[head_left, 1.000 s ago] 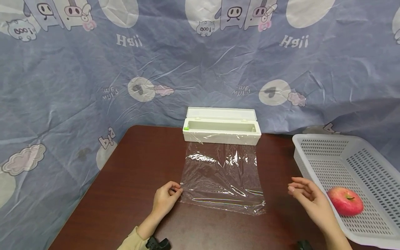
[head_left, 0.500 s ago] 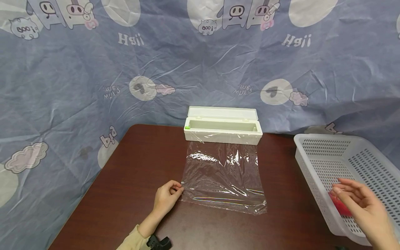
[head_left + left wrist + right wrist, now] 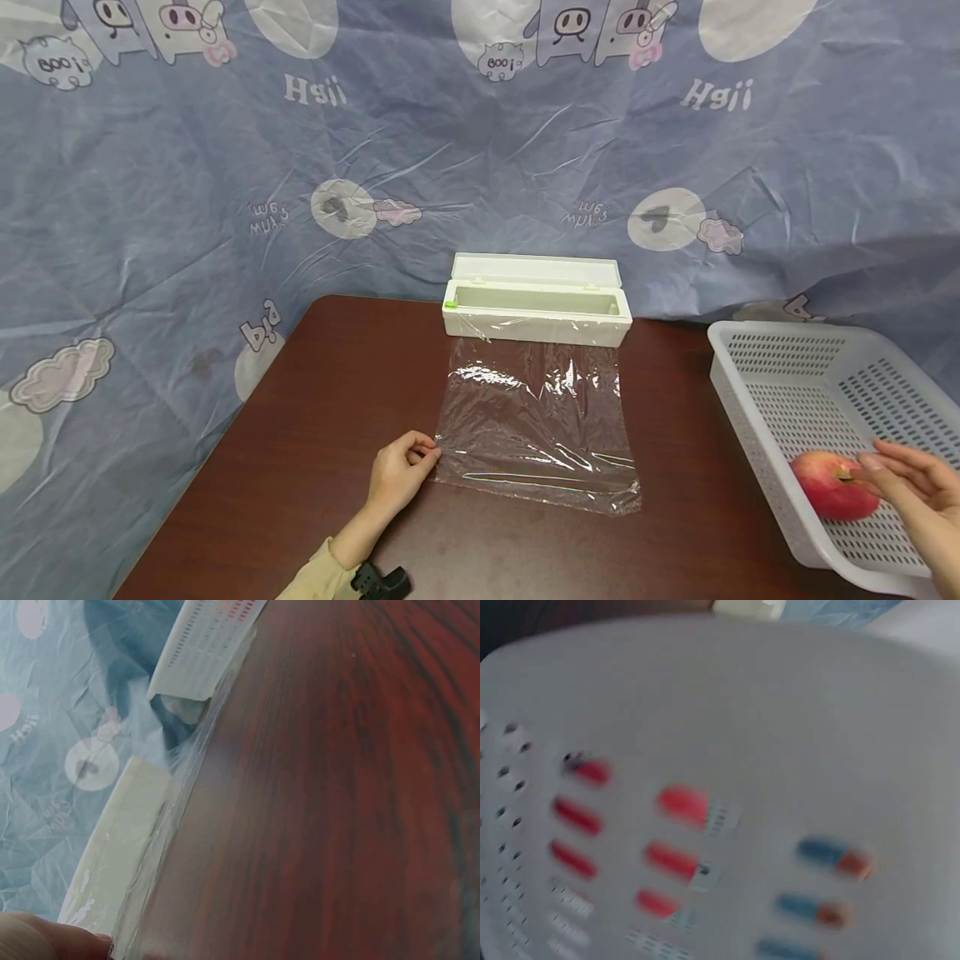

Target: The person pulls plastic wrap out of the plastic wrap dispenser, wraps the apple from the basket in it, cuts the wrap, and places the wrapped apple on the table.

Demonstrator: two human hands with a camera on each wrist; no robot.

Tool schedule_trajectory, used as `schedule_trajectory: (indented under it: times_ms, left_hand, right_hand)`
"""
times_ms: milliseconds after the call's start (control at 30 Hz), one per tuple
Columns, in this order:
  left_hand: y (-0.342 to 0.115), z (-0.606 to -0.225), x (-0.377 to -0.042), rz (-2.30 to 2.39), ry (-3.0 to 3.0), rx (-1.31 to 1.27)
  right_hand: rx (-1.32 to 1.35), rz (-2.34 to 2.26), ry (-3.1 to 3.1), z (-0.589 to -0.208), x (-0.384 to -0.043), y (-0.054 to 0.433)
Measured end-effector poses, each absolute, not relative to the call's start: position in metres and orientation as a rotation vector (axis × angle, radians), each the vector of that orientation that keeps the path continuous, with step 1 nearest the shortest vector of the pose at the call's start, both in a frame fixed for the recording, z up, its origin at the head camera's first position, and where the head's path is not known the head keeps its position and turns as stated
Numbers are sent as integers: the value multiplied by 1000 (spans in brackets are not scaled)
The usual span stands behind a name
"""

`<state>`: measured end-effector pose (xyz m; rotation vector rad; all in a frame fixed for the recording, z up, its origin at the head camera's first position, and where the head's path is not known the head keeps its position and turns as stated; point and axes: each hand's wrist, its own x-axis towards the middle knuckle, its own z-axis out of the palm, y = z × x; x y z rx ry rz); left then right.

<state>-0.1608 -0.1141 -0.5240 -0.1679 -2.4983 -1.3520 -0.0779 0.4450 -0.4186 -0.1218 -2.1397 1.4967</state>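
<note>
Clear film (image 3: 536, 425) on the table (image 3: 337, 375), pinched by the left hand (image 3: 401, 475); apple (image 3: 827, 490) in the basket (image 3: 757, 442), near the right hand (image 3: 921, 504) with loosely curved fingers (image 3: 911, 456); "BOO" (image 3: 500, 62) and "Hgii" (image 3: 717, 95) on the backdrop (image 3: 480, 158).

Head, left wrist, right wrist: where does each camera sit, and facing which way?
Head: on the head, facing forward and down at the plastic film, white box and basket; left hand and right hand show.
Left wrist: on that wrist, facing across the table toward white box and basket; left hand partly shows.
Right wrist: on that wrist, facing the basket's slotted wall; apple shows through, perhaps fingers too.
Head and left wrist share plastic film, white box, basket.
</note>
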Motion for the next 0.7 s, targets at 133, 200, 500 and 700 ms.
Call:
schedule_trajectory:
  times_ms: [133,200,500,700]
  left_hand:
    - [-114,-525,-161,-1356,-2497,-172]
    - [-114,-525,-162,-1358,-2496,-175]
    - [-114,-524,-161,-1350,-2517,-163]
    - [-114,-524,-161,-1342,-2525,-150]
  right_hand:
    - [-321,1314,-2266,-422,-79,450]
    - [-349,1311,-2266,-423,-79,452]
    - [-404,1210,-2326,-428,-79,460]
    - [-390,1143,-2371,-431,-82,468]
